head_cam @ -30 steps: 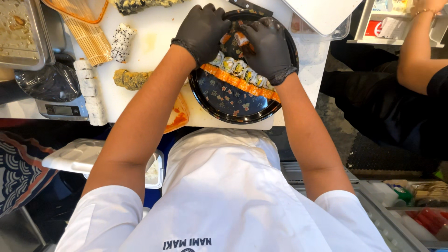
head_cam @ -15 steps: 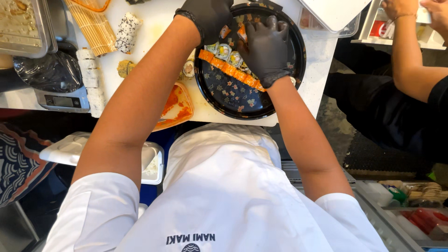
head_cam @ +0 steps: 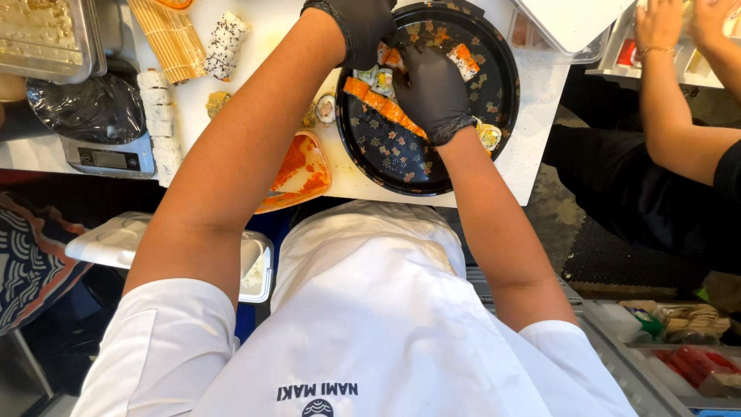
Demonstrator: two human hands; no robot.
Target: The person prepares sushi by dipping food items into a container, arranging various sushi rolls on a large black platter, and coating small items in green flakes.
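Your gloved hands work sushi on the black round tray (head_cam: 386, 154).

The tray, dark with a small flower print, sits on the white table (head_cam: 532, 147). An orange-topped row of rolls (head_cam: 382, 104) runs slantwise across the tray's middle. Your right hand (head_cam: 432, 89), fingers curled, presses on that row; your left hand (head_cam: 363, 27) pinches pieces at the tray's far rim. One more roll piece (head_cam: 489, 136) lies at the tray's right edge.

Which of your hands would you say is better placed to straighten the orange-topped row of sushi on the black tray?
Probably the right hand: it rests directly on the orange-topped row, while the left hand sits at the tray's far edge.
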